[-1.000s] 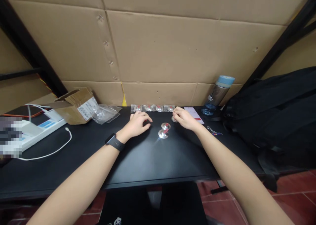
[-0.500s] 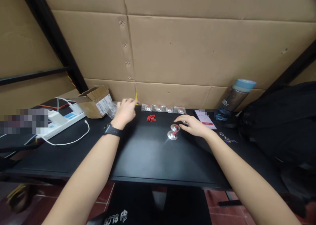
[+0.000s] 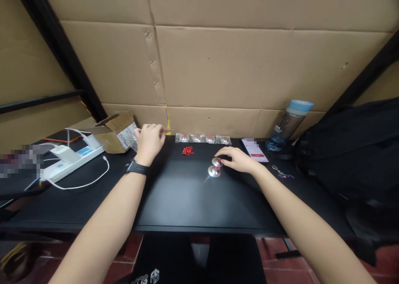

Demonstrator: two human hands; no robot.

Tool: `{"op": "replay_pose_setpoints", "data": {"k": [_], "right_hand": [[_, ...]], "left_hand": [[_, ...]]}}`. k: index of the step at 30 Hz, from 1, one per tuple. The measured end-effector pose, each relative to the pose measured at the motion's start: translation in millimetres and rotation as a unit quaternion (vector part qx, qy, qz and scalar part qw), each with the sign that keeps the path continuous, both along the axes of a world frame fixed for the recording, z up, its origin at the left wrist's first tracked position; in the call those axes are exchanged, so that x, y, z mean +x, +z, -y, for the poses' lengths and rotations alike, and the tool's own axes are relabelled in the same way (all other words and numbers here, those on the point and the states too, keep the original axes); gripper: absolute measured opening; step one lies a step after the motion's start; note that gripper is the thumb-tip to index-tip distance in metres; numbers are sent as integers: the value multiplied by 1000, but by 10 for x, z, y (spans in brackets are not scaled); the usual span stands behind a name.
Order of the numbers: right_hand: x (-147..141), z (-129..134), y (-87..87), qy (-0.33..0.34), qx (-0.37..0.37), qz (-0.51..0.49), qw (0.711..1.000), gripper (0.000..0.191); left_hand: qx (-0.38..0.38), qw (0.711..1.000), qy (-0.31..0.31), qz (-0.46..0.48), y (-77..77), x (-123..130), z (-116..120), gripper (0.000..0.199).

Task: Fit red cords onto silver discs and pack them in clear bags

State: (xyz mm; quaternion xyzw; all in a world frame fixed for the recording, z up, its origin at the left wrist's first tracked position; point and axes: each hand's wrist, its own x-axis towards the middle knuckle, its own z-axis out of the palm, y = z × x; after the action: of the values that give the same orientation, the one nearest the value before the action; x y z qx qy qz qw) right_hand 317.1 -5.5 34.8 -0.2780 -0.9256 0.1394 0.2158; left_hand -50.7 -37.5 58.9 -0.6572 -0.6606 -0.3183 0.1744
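From the head view, my left hand (image 3: 150,139) had closed on a clear plastic bag (image 3: 134,139) left of centre, my right hand (image 3: 237,159) rested loosely open on two unpacked silver domes (image 3: 215,167) mid-counter (image 3: 187,201), four packets (image 3: 203,139) lying unopened behind.

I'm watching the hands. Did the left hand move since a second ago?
Yes. The left hand went from beside the silver discs leftward and back to the plastic bags by the cardboard box, uncovering the red string.

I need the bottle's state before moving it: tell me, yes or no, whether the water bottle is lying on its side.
No, the water bottle stands upright at the back of the black desk, its blue cap on top.
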Motion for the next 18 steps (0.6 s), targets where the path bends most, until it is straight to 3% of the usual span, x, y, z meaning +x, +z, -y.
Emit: {"op": "replay_pose_setpoints", "data": {"k": [3,8,11,18], "right_hand": [[-30,14,4,5,-6,5,1000,26],[-51,34,6,5,-7,14,1000,22],[-51,35,0,2,-1,21,1000,19],[-42,17,-31,-34,13,48,998,12]], "left_hand": [[17,994,-103,-35,-56,498,72,22],[-23,960,-255,-115,-357,1090,132,27],[-64,943,-298,-131,-440,1171,172,29],[-126,917,-364,-105,-339,1226,363,30]]}}
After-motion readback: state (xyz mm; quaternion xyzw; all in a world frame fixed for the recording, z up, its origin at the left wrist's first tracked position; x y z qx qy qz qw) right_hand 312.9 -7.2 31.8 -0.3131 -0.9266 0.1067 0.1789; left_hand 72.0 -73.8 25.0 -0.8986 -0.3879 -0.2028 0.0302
